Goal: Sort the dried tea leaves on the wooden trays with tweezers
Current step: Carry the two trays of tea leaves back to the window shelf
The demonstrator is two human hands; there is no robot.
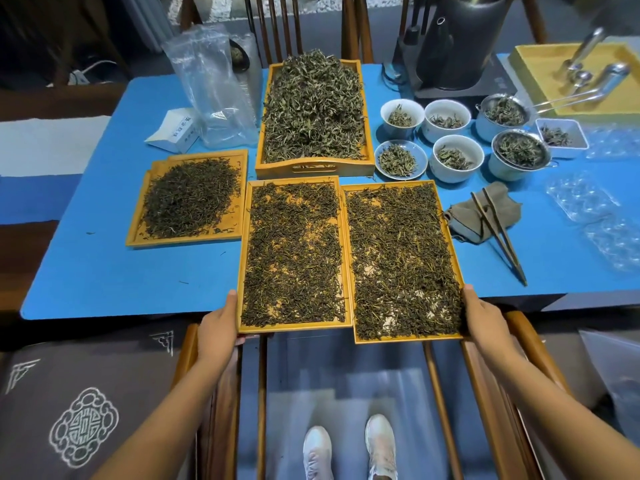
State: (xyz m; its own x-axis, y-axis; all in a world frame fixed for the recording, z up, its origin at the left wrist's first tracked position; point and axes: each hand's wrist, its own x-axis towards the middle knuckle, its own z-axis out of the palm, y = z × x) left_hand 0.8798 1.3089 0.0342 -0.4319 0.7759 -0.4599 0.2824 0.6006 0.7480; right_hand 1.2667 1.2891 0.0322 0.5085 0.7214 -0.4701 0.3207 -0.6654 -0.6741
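Smooth wooden trays (243,258) – matt blue tabletop (104,271)

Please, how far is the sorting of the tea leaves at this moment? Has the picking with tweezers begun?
Done: leaves are spread on two front trays, the left tray and right tray.
In hand: the left hand and right hand grip the trays' outer near edges.
Left: the tweezers lie untouched on a grey cloth, so picking has not begun.

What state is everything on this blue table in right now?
Left hand: grips near-left wooden tray.
Right hand: holds near-right wooden tray.
Both trays: covered thinly with dried tea leaves.
Dark wooden tweezers: untouched, lying on grey cloth.
Far handled tray: heaped.
Clear plastic bag: empty, upright.
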